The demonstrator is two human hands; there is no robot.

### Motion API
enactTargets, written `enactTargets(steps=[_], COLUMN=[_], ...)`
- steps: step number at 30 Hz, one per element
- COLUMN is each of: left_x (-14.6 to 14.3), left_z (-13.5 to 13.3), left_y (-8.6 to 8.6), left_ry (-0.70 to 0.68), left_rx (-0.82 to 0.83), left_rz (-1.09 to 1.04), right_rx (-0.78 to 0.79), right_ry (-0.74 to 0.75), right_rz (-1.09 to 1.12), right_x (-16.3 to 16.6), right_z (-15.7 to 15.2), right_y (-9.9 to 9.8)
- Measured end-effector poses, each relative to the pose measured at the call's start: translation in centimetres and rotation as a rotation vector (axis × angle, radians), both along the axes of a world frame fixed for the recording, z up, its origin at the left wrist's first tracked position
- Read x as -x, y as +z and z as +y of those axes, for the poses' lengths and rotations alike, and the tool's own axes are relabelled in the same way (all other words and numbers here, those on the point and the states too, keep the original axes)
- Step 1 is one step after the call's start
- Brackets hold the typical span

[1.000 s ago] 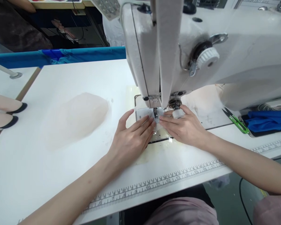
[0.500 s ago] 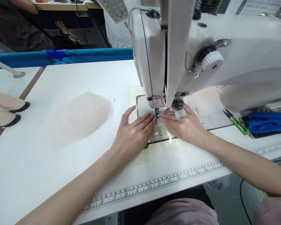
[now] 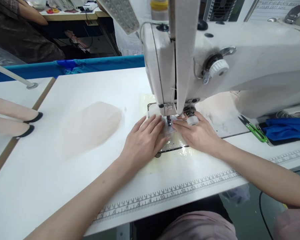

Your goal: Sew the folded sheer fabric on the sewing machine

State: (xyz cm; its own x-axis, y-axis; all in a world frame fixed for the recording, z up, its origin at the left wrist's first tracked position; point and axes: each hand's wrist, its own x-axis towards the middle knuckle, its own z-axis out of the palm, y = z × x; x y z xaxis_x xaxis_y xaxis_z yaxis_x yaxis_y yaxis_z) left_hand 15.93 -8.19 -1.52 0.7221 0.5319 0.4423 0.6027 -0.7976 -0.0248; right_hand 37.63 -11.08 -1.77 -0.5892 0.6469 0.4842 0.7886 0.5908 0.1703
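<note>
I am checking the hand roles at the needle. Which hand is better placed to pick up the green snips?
Probably the right hand. The snips lie on the table to its right, beside the blue cloth. The left hand lies flat left of the needle, farther away.

Sewing machine (image 3: 215, 66) at back-right of worktop (image 3: 65, 186). Both hands flat on small fabric piece (image 3: 170, 130) under presser foot (image 3: 169, 120): left hand (image 3: 142, 143) left of needle, right hand (image 3: 197, 133) right. Sheer fabric pile (image 3: 90, 128) further left. Snips (image 3: 255, 130) right of machine base. Ruler strip (image 3: 170, 196) along front edge.
</note>
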Motion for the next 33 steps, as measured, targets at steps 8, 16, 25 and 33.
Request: enactTargets(steps=[8,16,25,33], left_x=[0.4,0.7,0.6,0.0], left_z=[-0.5,0.9,0.8,0.3], left_y=[1.8,1.0,1.0,0.4], left_ry=[-0.042,-0.056,-0.196,-0.166], left_rx=[-0.247,-0.093,0.084,0.117], left_rz=[0.005,0.029,-0.073,-0.031], right_rx=[-0.069,0.139,0.129,0.342], right_ry=[0.068,0.133,0.109,0.07], right_rz=[0.132,0.161,0.16,0.287], right_x=[1.0,1.9,2.0,1.1], right_z=[-1.4,-2.0,-2.4,-2.2], right_y=[0.7,0.5,1.3,0.6])
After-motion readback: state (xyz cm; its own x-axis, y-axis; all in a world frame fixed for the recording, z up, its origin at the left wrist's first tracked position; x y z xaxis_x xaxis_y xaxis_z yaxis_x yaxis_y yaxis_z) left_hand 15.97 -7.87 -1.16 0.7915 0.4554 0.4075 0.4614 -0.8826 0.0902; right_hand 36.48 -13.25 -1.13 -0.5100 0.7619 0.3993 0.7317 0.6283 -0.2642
